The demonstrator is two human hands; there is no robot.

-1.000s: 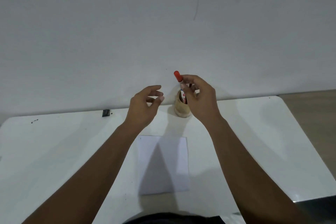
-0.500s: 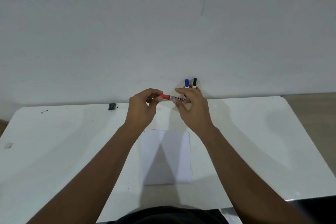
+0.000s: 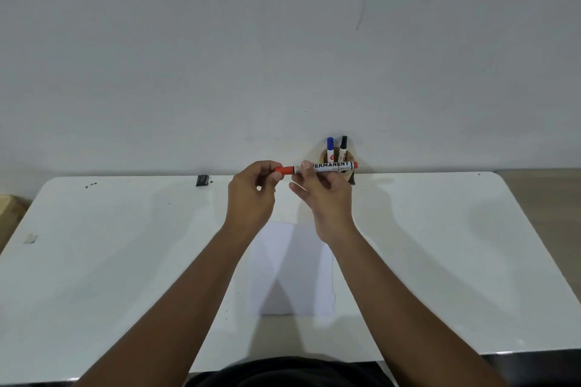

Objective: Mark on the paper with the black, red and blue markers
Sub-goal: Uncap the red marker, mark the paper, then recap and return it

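Observation:
I hold the red marker level in the air above the table's far side. My right hand grips its white barrel. My left hand pinches its red cap at the left end. The cap is still on the barrel. Behind the marker, a round wooden holder against the wall keeps the blue marker and the black marker upright. The white sheet of paper lies flat on the table between my forearms, with no marks that I can see.
The white table runs to a plain wall at the back. A small black object sits at the far edge left of my hands. A scrap of tape lies near the left edge. Bare floor shows to the right.
My right hand lifted the red marker out of the holder and turned it level. My left hand came across and closed on its cap. The blue and black markers are now uncovered.

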